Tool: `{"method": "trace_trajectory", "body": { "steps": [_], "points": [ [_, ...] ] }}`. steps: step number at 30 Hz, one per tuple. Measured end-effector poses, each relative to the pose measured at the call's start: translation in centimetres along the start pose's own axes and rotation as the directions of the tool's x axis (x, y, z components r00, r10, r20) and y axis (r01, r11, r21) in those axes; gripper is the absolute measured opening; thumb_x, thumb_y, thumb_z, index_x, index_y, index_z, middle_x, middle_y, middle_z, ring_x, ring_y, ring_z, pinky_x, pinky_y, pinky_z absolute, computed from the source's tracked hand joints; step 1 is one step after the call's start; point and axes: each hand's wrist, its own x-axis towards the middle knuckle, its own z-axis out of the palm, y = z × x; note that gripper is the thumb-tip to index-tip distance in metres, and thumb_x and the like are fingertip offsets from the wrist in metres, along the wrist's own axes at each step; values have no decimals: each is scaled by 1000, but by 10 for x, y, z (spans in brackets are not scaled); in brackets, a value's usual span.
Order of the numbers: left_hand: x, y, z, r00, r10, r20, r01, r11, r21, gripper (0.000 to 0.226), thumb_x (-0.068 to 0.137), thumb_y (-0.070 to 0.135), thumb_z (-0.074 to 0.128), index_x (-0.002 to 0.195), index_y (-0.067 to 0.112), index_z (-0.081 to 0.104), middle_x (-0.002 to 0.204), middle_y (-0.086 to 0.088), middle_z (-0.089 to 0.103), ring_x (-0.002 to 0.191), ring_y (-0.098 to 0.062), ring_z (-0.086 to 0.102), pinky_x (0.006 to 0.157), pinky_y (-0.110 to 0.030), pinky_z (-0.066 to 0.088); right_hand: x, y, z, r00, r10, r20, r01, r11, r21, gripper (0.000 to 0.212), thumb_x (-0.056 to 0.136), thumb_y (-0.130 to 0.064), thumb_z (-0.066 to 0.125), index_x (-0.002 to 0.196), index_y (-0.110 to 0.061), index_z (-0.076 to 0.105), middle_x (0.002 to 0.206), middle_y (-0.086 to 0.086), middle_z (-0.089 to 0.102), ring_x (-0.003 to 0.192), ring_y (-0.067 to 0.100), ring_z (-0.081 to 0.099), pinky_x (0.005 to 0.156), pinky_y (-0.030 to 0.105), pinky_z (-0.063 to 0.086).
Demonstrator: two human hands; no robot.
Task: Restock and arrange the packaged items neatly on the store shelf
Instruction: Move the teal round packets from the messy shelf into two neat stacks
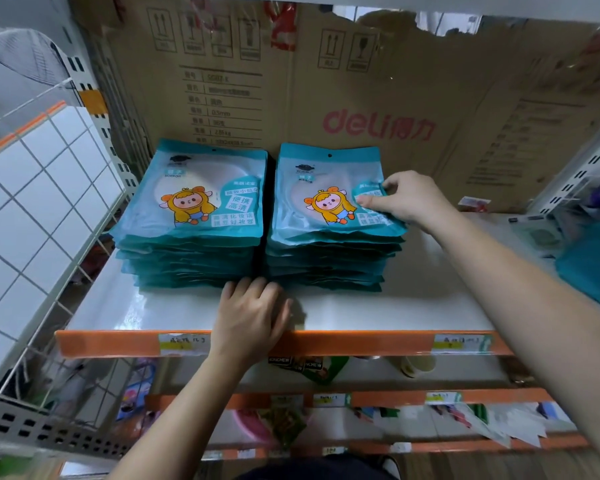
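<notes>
Two stacks of teal plastic pouches, each printed with a yellow-hooded cartoon figure, stand side by side and nearly touching toward the 12 o'clock end of a white store shelf (pixel 378 310). The left stack (pixel 191 202) sits at 9 o'clock of the right stack (pixel 326 261). The right hand (pixel 409 199) reaches in from 3 o'clock, and its fingers (pixel 364 201) pinch the right edge of the top pouch (pixel 309 202) of the right stack, thumb on the printed face. The left hand (pixel 253 313) rests on the shelf at 6 o'clock of the gap between the stacks, touching their lowest pouches; whether it grips anything cannot be told. A brown cardboard sheet (pixel 378 98) with red lettering backs the shelf at 12 o'clock. An orange front strip (pixel 361 342) at 6 o'clock carries paper price labels (pixel 182 342).
</notes>
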Motion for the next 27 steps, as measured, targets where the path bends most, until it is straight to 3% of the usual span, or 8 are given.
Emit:
{"method": "trace_trajectory", "body": {
  "steps": [4,6,10,13,16,20,24,27],
  "points": [
    [1,0,-1,1000,8,-13,-8,1000,-2,29,90,37,50,82,13,63,81,-6,63,75,-30,57,72,-40,43,-2,11,12,1000,1,-26,2,995,101,44,77,-63,67,100,-27,58,89,-10,57,75,5,56,55,25,42],
    [2,1,-1,999,38,-22,-38,999,3,26,91,35,51,84,13,63,82,-6,63,77,-29,57,73,-40,42,-5,25,20,998,49,-51,-33,961,274,41,85,-60,60,106,-25,62,95,-7,64,80,9,62,59,27,47],
    [5,15,0,998,57,10,-57,997,-49,25,91,35,47,87,16,62,87,-3,63,81,-27,57,75,-39,41,-34,64,32,974,225,-38,-177,850,497,40,96,-52,48,98,-18,69,83,4,72,68,19,69,60,30,53],
    [11,44,4,991,108,84,-100,991,-91,29,92,39,43,93,19,63,90,-1,63,84,-25,58,77,-39,42,-73,107,35,966,213,-147,-138,904,404,14,94,-31,58,100,-23,68,92,-4,69,83,11,66,75,26,53],
    [22,81,12,978,169,119,-154,980,-128,24,93,36,47,95,20,65,91,-1,65,84,-25,60,75,-39,45,-116,146,25,939,202,-279,-112,945,308,13,91,-21,62,101,-21,71,89,-8,69,75,-4,60,70,8,43],
    [36,144,26,963,230,143,-200,960,-197,15,93,33,56,99,21,64,96,0,65,88,-24,60,80,-38,44,-162,201,1,905,229,-357,-152,961,231,16,94,-21,58,106,-20,68,94,-4,67,79,2,58,69,18,43],
    [58,223,45,941,302,150,-259,932,-254,21,95,34,50,104,21,64,98,1,64,90,-25,59,80,-38,41,-187,258,-31,896,218,-388,-170,973,154,19,94,-19,58,112,-21,66,99,-7,63,79,-3,53,67,10,37],
    [78,295,60,929,347,127,-300,909,-289,21,93,31,52,105,19,65,98,0,65,91,-27,60,79,-38,42,-201,304,-60,889,187,-419,-143,980,135,18,93,-15,60,110,-14,68,102,0,68,86,11,61,73,21,44]
  ]
}}
